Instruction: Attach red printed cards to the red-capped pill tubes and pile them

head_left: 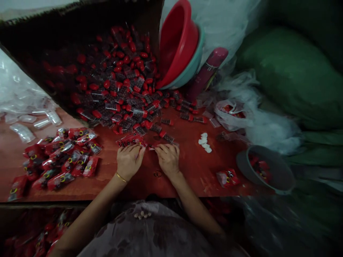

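My left hand [130, 160], a gold bangle at its wrist, is closed with fingers and thumb pinched at the edge of a red printed packet [130, 140]. Part of that packet lies under the fingers. My right hand [168, 159] is a short way to the right, its fingers pinched together near a small dark red bit [151, 147] that is too small to make out. Just beyond the hands lie small clear tubes with red caps [166, 136]. Between my wrists a small ring-like loop [158, 174] rests on the red table [187, 171].
A tipped cardboard box [80, 10] spills red-capped tubes. Filled red packets [64, 153] are heaped left. Rightward are white pieces [205, 142], a red packet [227, 177] and a grey bowl [285, 178]. Behind stand a red basin [178, 39] and a spray can [207, 71].
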Demonstrator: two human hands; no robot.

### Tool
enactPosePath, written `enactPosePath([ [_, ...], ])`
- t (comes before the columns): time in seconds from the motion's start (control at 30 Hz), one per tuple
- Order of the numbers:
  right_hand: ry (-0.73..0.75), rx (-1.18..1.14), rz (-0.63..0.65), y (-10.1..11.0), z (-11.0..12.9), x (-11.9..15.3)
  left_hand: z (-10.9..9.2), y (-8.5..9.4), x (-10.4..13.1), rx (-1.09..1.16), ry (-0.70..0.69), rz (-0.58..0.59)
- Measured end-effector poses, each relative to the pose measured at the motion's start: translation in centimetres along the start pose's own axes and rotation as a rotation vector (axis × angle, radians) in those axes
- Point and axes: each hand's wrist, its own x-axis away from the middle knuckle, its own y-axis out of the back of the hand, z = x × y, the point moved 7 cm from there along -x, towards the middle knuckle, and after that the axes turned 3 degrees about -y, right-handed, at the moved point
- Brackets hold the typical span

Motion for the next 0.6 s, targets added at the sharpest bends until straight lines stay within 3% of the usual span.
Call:
enactPosePath([
  [0.17,0.062,-0.047,-0.039,2.2,1.4,0.5,0.5,-2.2,-0.3,0.688,0.393,0.149],
  [0.3,-0.056,-0.326,-0.112,2.9,1.5,1.0,0.5,-3.5,-0.5,1.085,0.537,0.063],
  [0.37,-0.216,-0.607,-0.097,2.3,0.9,1.2,0.4,-3.6,-0.3,1.15,0.562,-0.011],
  [0.47,-0.428,-0.942,0.07,0.4,1.1,1.3,-0.3,-3.1,0.0,1.111,0.475,-0.053],
  [0.53,-0.499,-0.973,0.125,-0.1,1.4,1.3,-0.8,-2.7,0.2,1.009,0.392,-0.054],
  [0.6,-0.523,-0.916,0.091,0.1,1.5,1.1,-1.1,-2.4,0.4,0.908,0.346,-0.061],
])
